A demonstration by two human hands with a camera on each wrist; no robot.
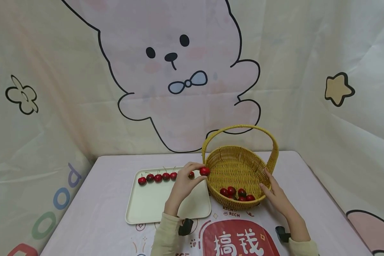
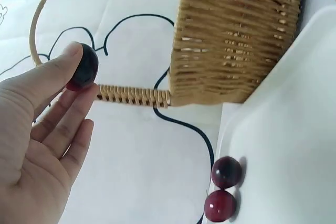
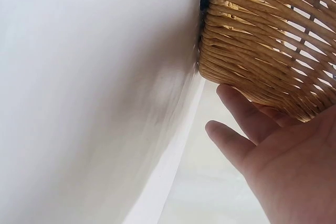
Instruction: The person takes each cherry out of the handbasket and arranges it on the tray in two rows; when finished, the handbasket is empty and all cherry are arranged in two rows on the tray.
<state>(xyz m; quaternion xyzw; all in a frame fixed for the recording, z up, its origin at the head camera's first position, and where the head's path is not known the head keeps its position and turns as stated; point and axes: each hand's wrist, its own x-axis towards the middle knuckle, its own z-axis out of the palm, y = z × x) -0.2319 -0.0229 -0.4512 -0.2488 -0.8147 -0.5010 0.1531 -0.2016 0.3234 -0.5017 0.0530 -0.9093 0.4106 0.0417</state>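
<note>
Between thumb and fingertips my left hand [image 1: 184, 183] pinches a dark red cherry [image 1: 204, 171], held up by the left rim of a yellow wicker basket [image 1: 233, 160]. The left wrist view shows that cherry [image 2: 86, 66] apart from the wicker. Several cherries [image 1: 231, 191] lie in the bottom of the basket. My right hand [image 1: 276, 193] grips the basket's right rim, thumb over the edge and fingers along the outer wall [image 3: 262, 51]. To the left, a cream tray [image 1: 147, 209] bears a row of cherries [image 1: 158, 178] near its back edge, partly hidden behind my left hand.
The basket's tall arched handle [image 1: 243, 126] rises above both hands. Under everything lies a pale tablecloth [image 1: 92, 213] with a red printed patch [image 1: 240, 238] at the front. A cloth backdrop [image 1: 192, 106] with a drawn bear hangs behind the table.
</note>
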